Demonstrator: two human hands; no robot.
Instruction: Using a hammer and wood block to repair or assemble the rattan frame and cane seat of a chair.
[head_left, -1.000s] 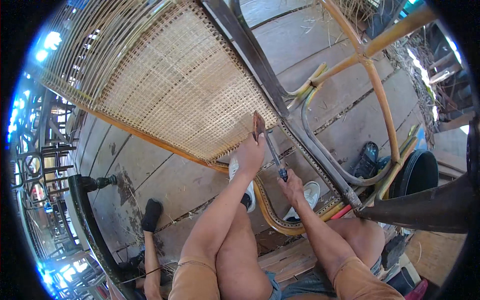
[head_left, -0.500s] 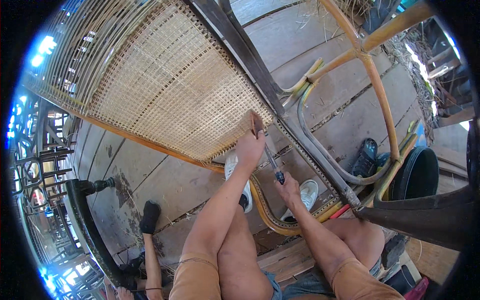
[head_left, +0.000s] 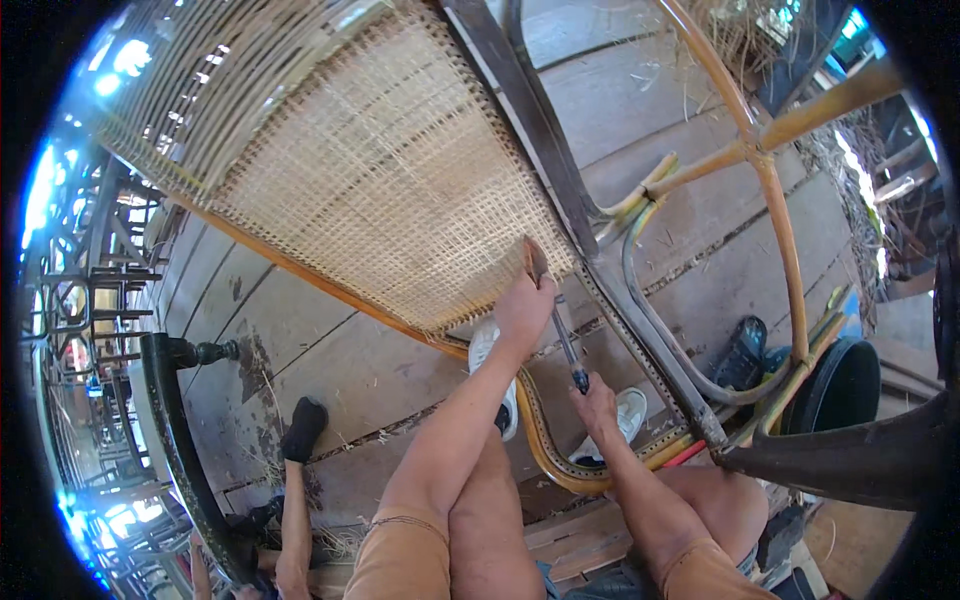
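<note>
A woven cane panel (head_left: 400, 180) fills the back of a rattan chair frame (head_left: 290, 262), its weave slanting across the upper left. My left hand (head_left: 525, 308) is closed around a flat brown piece (head_left: 535, 258), its upper end against the weave near the panel's lower right corner. My right hand (head_left: 597, 408) grips the dark handle of a metal-shafted tool (head_left: 570, 340). The tool's far end lies just beside my left hand, and its exact kind is unclear. Below the panel, the curved seat frame (head_left: 545, 455) with its row of small holes surrounds my right shoe.
Bent rattan poles (head_left: 770, 200) rise at right, near a dark bucket (head_left: 835, 388) and a dark shoe (head_left: 742, 352). Another person's foot in a black sock (head_left: 305, 428) rests at left beside a black turned-leg furniture piece (head_left: 180, 440). Stacked frames (head_left: 80, 300) stand farther left.
The view has shifted, so the chair and both my hands appear slightly farther right and lower. My hands keep about the same places against the panel, still holding the brown piece and the tool.
</note>
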